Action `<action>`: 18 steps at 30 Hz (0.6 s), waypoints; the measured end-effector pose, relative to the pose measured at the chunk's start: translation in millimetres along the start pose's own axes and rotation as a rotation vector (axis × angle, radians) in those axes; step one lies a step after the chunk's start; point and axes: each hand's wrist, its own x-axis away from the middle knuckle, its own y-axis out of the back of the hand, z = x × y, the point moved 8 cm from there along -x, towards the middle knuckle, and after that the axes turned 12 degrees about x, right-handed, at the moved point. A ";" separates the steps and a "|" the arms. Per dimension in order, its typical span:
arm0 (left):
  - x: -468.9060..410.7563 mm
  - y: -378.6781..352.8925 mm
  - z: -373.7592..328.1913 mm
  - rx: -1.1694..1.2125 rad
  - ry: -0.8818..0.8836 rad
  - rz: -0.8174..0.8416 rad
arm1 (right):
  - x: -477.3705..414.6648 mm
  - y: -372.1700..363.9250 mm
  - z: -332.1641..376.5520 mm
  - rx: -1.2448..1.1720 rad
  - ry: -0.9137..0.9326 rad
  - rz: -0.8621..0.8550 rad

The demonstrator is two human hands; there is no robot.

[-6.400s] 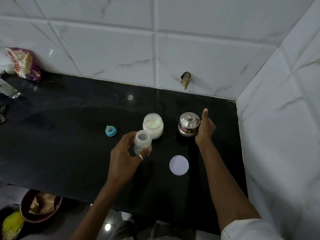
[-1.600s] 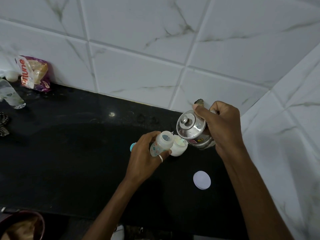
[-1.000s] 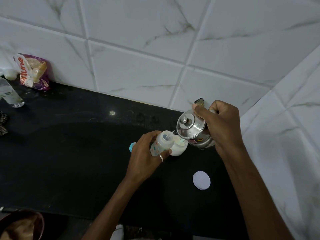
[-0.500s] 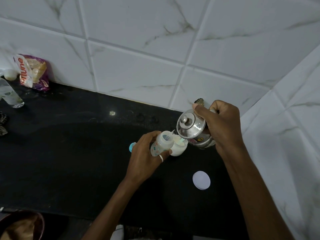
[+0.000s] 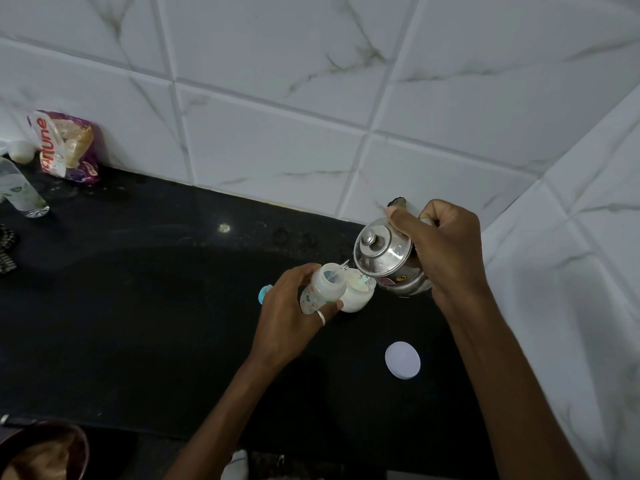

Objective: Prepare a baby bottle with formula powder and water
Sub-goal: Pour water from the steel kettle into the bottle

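My left hand grips a small clear baby bottle with coloured print, tilted with its open mouth toward the right. My right hand holds a steel kettle by its handle, thumb on the lid, tipped left. A thin stream of water runs from its spout into the bottle's mouth. Right behind the bottle stands an open white formula jar with powder and a scoop inside. The blue bottle nipple cap lies left of my left hand, partly hidden. The jar's white lid lies flat on the counter.
The black counter meets white tiled walls at the back and right. At the far left stand a snack packet and a clear glass. A dark bowl sits below the counter's front edge.
Since the oldest frame my right hand lifted the kettle off the counter and tipped it over the bottle. Over the last second both hands stay nearly still while water pours.
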 end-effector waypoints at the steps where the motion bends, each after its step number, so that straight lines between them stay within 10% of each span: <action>1: 0.2 0.3 0.4 0.000 0.002 0.000 | -0.1 -0.1 -0.1 -0.004 -0.001 -0.001; 18: -0.7 3.1 3.1 -0.015 0.012 -0.002 | -1.5 1.9 0.2 -0.002 -0.003 -0.022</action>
